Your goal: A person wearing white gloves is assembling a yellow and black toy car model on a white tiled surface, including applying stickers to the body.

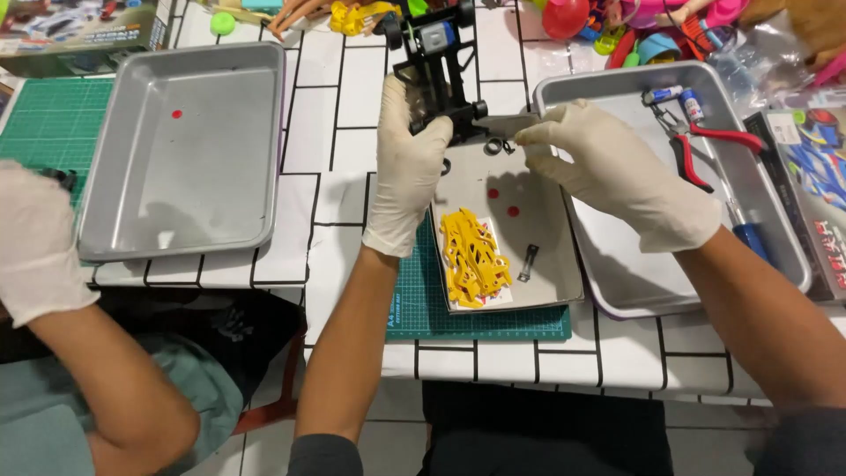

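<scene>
Landmark: grey box lid point(538, 256) lying open on the green mat point(476, 322), in front of the person.
Left hand point(407, 167): gloved in white, fingers closed round the black toy-car chassis point(438, 75), holding it up just beyond the lid's far edge.
Chassis: tilted on end above the lid's far-left corner, a blue-grey motor point(434, 37) at its top, black wheels point(394, 33) at its corners.
Right hand point(617, 172): gloved in white, thumb and forefinger pinched together over the lid's far edge; what they pinch is too small to tell.
Rings point(496, 145): small black parts on the lid's far edge, between the two hands, just beside the right fingertips.
Yellow body point(473, 256): lies in the lid's near-left part, on a white card.
Black strip point(527, 263): lies in the lid, right of the yellow body.
Red dots point(503, 203): two stickers on the lid floor, beyond the yellow body.
Right tray point(775, 220): metal, touching the lid's right side, holding red-handled pliers point(705, 145) and a blue-handled screwdriver point(749, 231).
Left tray point(185, 150): metal, well left of the lid.
Other person's hand point(35, 238): gloved, far left of the lid, beside the left tray.
</scene>
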